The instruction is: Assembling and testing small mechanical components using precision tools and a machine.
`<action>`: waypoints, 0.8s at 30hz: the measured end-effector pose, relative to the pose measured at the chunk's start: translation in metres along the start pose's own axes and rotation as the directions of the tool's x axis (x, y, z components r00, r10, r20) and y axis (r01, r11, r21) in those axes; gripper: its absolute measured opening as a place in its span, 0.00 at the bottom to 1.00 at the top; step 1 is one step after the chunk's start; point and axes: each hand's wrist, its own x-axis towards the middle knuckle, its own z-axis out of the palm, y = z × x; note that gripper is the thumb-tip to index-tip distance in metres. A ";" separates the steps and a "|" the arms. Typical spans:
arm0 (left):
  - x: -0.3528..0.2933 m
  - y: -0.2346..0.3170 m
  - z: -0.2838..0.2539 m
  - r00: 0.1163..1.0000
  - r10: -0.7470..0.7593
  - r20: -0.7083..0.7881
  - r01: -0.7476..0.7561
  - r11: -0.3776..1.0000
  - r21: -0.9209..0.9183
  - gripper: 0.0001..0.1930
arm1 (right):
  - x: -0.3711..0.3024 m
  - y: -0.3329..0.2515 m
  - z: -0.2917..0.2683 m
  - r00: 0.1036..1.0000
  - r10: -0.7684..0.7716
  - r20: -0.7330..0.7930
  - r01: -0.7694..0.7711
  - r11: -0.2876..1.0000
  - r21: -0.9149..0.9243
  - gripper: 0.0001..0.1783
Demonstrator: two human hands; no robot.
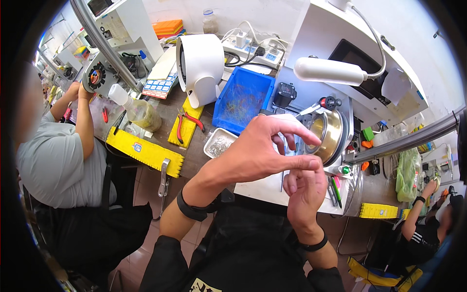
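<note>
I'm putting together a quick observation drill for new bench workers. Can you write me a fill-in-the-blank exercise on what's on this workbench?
1. The plastic bin behind the small metal tray is ____ in colour.
2. The person's left hand is raised above the ____ hand.
3. Each wrist wears a ____ band.
4. The red-handled pliers lie on a ____ strip.

Missing words: blue; right; black; yellow

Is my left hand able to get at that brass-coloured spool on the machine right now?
Probably yes. The left hand is raised just left of the brass-coloured spool, fingers spread toward it, and nothing shows between them. The right hand sits lower, out of the way.
</note>
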 end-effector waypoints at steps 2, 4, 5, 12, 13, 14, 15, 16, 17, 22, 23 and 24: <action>-0.002 -0.003 -0.002 0.998 0.050 -0.032 -0.044 0.987 0.153 0.16 | 0.001 -0.011 0.007 1.000 -0.016 -0.027 0.015 1.000 -0.022 0.09; -0.004 -0.008 -0.001 0.997 0.061 -0.036 -0.056 0.991 0.122 0.15 | 0.004 -0.017 0.007 0.998 -0.055 -0.010 0.055 0.998 0.037 0.09; -0.005 -0.010 -0.001 0.998 0.057 -0.022 -0.054 0.991 0.126 0.14 | 0.004 -0.018 0.009 0.998 -0.061 -0.034 0.062 0.998 0.018 0.09; -0.008 -0.015 0.015 0.956 0.252 -0.154 -0.214 0.951 0.224 0.07 | 0.007 -0.020 0.005 0.996 -0.089 0.011 0.089 0.996 0.011 0.09; -0.008 -0.014 0.016 0.956 0.249 -0.156 -0.211 0.951 0.224 0.07 | 0.008 -0.021 0.005 0.997 -0.071 0.036 0.071 0.997 0.013 0.09; -0.008 -0.014 0.018 0.934 0.294 -0.200 -0.238 0.935 0.264 0.06 | 0.007 -0.021 0.005 0.997 -0.053 0.062 0.052 0.998 0.016 0.09; -0.007 -0.014 0.019 0.909 0.341 -0.240 -0.263 0.916 0.303 0.04 | 0.006 -0.021 0.006 0.997 -0.051 0.062 0.050 0.999 0.015 0.09; -0.006 -0.013 0.019 0.909 0.338 -0.243 -0.260 0.917 0.303 0.04 | 0.003 -0.019 0.009 0.999 -0.010 0.041 0.008 0.999 0.048 0.10; -0.005 -0.011 0.018 0.870 0.395 -0.296 -0.278 0.888 0.368 0.04 | -0.001 -0.017 0.011 0.999 0.033 0.022 -0.035 0.996 0.082 0.11; 0.007 -0.001 0.012 0.692 0.656 -0.301 -0.350 0.669 0.655 0.06 | -0.056 0.024 0.003 0.960 0.178 0.214 -0.152 0.979 -0.133 0.24; 0.009 -0.002 0.013 0.659 0.700 -0.274 -0.343 0.605 0.719 0.06 | -0.062 0.031 0.003 0.951 0.167 0.261 -0.120 0.975 -0.189 0.26; 0.010 -0.004 0.013 0.659 0.699 -0.278 -0.339 0.606 0.720 0.06 | -0.068 0.035 0.005 0.939 0.160 0.305 -0.085 0.966 -0.245 0.28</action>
